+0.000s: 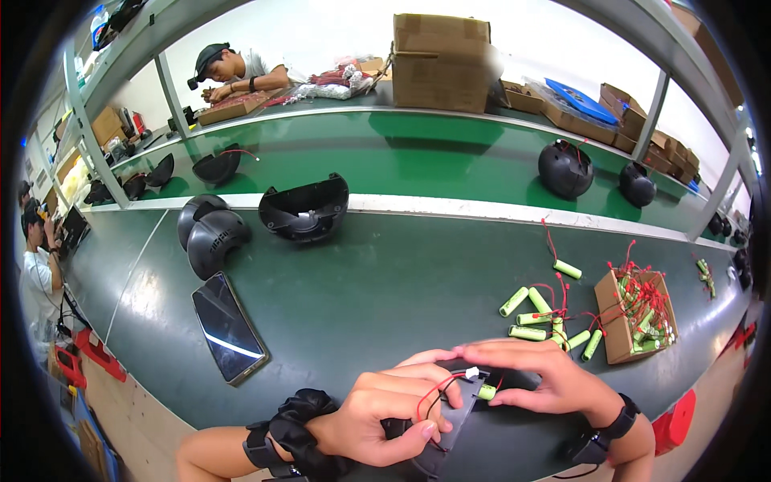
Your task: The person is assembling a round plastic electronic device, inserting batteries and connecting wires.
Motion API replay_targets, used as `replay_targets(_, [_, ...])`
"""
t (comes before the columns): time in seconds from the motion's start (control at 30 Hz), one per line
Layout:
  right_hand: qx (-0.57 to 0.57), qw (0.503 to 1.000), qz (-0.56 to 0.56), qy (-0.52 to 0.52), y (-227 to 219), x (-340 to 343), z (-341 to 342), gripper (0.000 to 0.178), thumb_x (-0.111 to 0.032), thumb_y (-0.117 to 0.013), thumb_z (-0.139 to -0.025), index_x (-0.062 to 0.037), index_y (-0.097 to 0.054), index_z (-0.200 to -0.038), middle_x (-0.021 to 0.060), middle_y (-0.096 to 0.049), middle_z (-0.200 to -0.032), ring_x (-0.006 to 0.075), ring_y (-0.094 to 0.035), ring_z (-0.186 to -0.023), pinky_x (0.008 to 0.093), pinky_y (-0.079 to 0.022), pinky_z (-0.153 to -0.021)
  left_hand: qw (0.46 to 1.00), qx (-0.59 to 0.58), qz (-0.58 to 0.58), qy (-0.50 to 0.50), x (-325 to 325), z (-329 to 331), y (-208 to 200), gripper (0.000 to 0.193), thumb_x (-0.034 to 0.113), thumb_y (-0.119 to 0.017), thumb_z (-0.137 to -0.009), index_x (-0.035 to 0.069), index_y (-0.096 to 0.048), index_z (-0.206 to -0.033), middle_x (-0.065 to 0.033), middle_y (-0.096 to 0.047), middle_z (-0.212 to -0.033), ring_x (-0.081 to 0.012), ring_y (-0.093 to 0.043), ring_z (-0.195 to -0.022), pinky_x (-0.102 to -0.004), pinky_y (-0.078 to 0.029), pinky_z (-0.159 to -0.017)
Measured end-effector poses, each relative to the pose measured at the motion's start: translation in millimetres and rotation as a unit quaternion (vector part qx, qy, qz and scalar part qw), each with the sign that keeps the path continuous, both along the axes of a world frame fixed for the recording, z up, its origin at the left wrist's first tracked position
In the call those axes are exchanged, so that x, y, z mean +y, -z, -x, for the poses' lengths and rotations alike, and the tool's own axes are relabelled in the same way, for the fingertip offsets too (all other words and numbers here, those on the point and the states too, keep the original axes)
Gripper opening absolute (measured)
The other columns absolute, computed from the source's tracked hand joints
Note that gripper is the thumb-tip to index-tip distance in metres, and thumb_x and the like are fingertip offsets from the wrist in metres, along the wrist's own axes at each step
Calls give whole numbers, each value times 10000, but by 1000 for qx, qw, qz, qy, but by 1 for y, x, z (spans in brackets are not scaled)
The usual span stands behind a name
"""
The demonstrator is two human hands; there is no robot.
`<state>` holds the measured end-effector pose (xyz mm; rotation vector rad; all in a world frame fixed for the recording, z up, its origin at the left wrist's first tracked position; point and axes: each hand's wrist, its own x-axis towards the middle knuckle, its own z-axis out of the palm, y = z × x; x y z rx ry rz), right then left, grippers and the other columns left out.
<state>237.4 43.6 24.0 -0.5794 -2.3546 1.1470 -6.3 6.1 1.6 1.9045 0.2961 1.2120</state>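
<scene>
At the near edge of the bench, my left hand (384, 408) is wrapped over a black plastic housing (460, 421). Red and black wires with a white connector (472, 373) come up from it beside the fingers. My right hand (554, 376) arches over the housing's far side, its thumb against the end of a light green battery cell (487, 392). The fingertips of both hands meet at the far edge. How deep the cell sits is hidden by the hands. Several loose green cells (530, 319) with red leads lie just beyond my right hand.
A cardboard box (617, 325) of wired cells stands at the right. A phone (230, 328) lies left, with black curved shells (303, 209) behind it. Beyond a white rail (450, 207) runs a green belt (385, 153) with black spheres (565, 170). A person (241, 74) works across it.
</scene>
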Motion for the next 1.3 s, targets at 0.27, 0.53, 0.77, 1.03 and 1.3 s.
replay_targets(0.27, [79, 987, -126, 54, 15, -2, 7, 477, -94, -750, -718, -34, -615, -1171, 101, -645, -1142, 254, -660, -904, 321, -536, -784, 1000, 25, 1, 9, 2, -1, -3, 130, -14, -566, -736, 37, -579, -617, -50, -635, -677, -262, -633, -859, -554, -351, -995])
replay_targets(0.53, [123, 977, -157, 73, 27, 0, 10, 444, -99, -742, -704, -34, -618, -1126, 107, -654, -1108, 255, -662, -849, 316, -537, -729, 996, 81, 6, -46, -2, -6, -10, 255, 103, -512, -779, 76, -653, -569, -21, -662, -648, -208, -624, -780, -545, -349, -1009])
replay_targets(0.77, [-178, 944, -222, 169, -15, -20, -6, 253, -193, -679, -774, -39, -598, -958, 120, -603, -797, 254, -617, -688, 350, -467, -553, 989, 116, -31, -90, -5, -5, -10, 148, 44, -557, -741, 79, -635, -620, -8, -662, -689, -216, -623, -862, -560, -345, -994])
replay_targets(1.03, [-36, 906, -422, 12, -42, -49, 10, 155, -72, -624, -709, 6, -649, -840, 59, -576, -762, 154, -579, -655, 253, -487, -574, 986, 135, -18, -97, -7, -6, -15, 107, 41, -573, -702, 75, -619, -611, -47, -694, -835, -202, -599, -824, -525, -348, -988])
replay_targets(1.3, [84, 938, -335, 7, -22, -40, 9, 155, -80, -661, -766, 12, -678, -890, 71, -631, -825, 186, -623, -699, 258, -518, -618, 983, 167, -41, -63, -8, -12, -18, 244, 160, -536, -849, 81, -676, -665, -48, -690, -876, -206, -552, -810, -518, -303, -1020])
